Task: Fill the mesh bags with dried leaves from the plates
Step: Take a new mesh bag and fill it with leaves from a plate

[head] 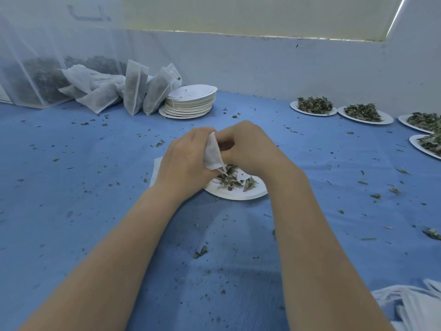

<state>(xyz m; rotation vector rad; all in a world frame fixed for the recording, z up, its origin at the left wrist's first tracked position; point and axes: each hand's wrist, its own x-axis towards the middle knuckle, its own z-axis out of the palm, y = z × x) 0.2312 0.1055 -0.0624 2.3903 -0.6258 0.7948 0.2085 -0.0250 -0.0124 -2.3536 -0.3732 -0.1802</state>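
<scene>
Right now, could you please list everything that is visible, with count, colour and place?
bag: one, white, held over the near plate
near plate: one, white, centre, some leaves on it
full plates: four, white with green leaves, far right
empty plates: one stack, white, back centre
filled bags: several, white, back left
big net sack: one, white, far left
cloth: blue, covers the table, with crumbs
white fabric: bottom right
left hand: grips the bag
right hand: pinches the bag
</scene>
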